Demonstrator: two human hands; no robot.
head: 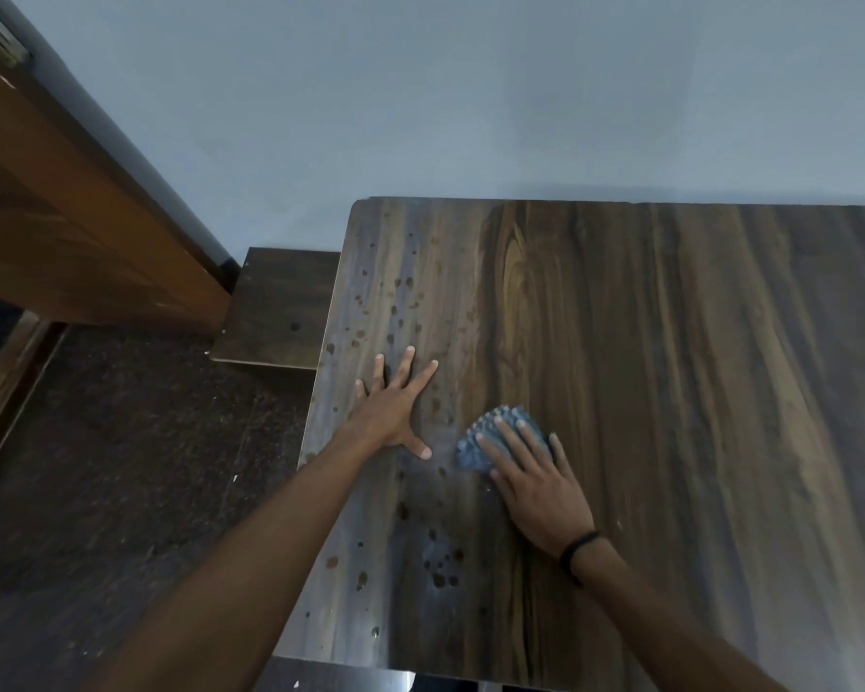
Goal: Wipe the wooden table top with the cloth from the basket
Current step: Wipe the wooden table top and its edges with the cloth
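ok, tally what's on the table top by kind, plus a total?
hands: 2, left hand flat on the wooden table top, right hand pressing the cloth
blue cloth: 1
black wristband: 1, on the right wrist
Total: 4

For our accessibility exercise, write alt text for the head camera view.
A right hand presses a blue cloth flat on a dark wooden table top, while the left hand rests spread beside it. Dark spots dot the table's left side.
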